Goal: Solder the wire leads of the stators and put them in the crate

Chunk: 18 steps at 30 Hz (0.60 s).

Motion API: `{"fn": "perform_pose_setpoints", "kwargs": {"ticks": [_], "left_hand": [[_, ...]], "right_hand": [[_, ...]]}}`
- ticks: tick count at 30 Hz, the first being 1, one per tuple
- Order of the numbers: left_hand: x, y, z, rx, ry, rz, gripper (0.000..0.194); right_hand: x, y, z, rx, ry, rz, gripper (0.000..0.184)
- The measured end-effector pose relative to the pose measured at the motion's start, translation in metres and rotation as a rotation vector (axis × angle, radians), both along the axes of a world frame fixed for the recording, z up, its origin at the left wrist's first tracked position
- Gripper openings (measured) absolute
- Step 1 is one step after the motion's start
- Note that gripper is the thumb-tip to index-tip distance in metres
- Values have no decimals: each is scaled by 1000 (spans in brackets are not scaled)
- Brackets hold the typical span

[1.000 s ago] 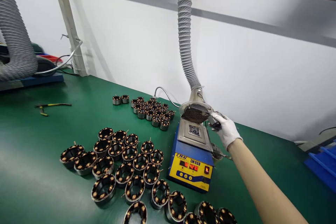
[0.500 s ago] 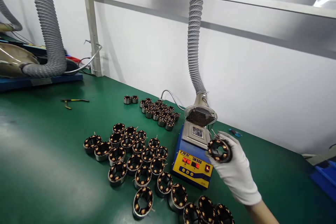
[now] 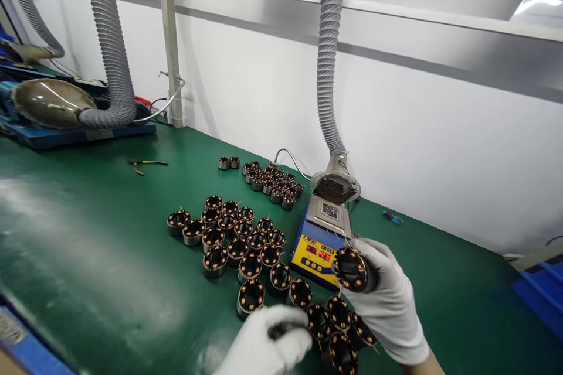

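Observation:
My right hand (image 3: pixel 382 299), in a white glove, is closed around a motor stator (image 3: pixel 352 269) with copper windings and a dark core. It holds the stator tilted, its open ring facing me, in front of the yellow and blue hot plate unit (image 3: pixel 314 258). A thin wire end sticks up from it. My left hand (image 3: pixel 272 343), also white-gloved, is low in the middle with thumb and fingers apart. Its fingertips are beside a standing stator (image 3: pixel 319 321); whether they touch it I cannot tell. Several more stators (image 3: pixel 250 296) stand in a group on the green table.
Behind, a second group of stators (image 3: pixel 275 181) stands near the wall. A grey exhaust hose (image 3: pixel 329 58) ends in a round hood (image 3: pixel 335 184) over the hot plate. Yellow-handled pliers (image 3: pixel 147 162) lie left, blue-handled cutters (image 3: pixel 392 218) right. A blue bin (image 3: pixel 541 299) is at far right.
My left hand has come into view from below, beside the front stators. My right hand has moved slightly down and left with its stator, which has turned. The view has shifted left.

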<state>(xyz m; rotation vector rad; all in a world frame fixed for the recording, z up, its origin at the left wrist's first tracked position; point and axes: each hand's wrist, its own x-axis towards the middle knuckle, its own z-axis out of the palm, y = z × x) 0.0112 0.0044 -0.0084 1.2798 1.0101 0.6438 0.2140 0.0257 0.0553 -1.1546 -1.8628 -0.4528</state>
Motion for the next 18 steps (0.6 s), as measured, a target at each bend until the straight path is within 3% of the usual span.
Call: {"fn": "perform_pose_setpoints", "kwargs": {"ticks": [2, 4, 7, 10, 13, 16, 18], "left_hand": [[17, 11, 19, -59, -292, -24, 52], [30, 17, 34, -49, -441, -93, 44], [40, 18, 46, 23, -450, -112, 18], [41, 18, 45, 5, -377, -1, 16], [35, 20, 39, -37, -344, 65, 13], [22, 20, 33, 147, -204, -35, 13], [7, 15, 26, 268, -56, -120, 18]], "right_hand": [[-4, -3, 2, -20, -15, 2, 47], [-8, -4, 2, -74, -24, 15, 49], [-10, -8, 0, -168, -36, 18, 56], [-11, -13, 0, -326, 51, 76, 63], [-13, -17, 8, -764, 322, 191, 63], [-18, -15, 19, -1242, 593, 277, 63], [-17, -9, 25, -1402, 644, 295, 64]]}}
